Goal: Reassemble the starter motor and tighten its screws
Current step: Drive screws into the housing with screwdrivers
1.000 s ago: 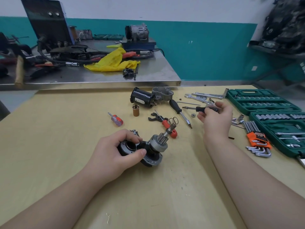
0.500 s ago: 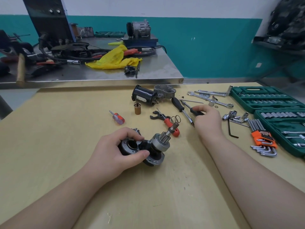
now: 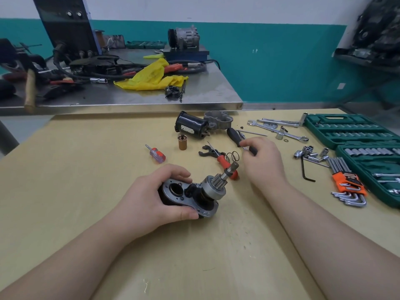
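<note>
Left grip (image 3: 149, 198) is curled firmly around the starter motor assembly (image 3: 194, 192), which rests on the wooden worktop (image 3: 86, 169) with its pinion gear (image 3: 218, 180) pointing up and away. Right grip (image 3: 263, 161) pinches a black-handled screwdriver (image 3: 234, 135) just beyond it. To the right lie two green socket cases (image 3: 346, 131), both open, with rows of sockets in their slots. Orange-held hex keys (image 3: 346, 182) lie beside the nearer case, and loose sockets (image 3: 309, 153) are near them.
</note>
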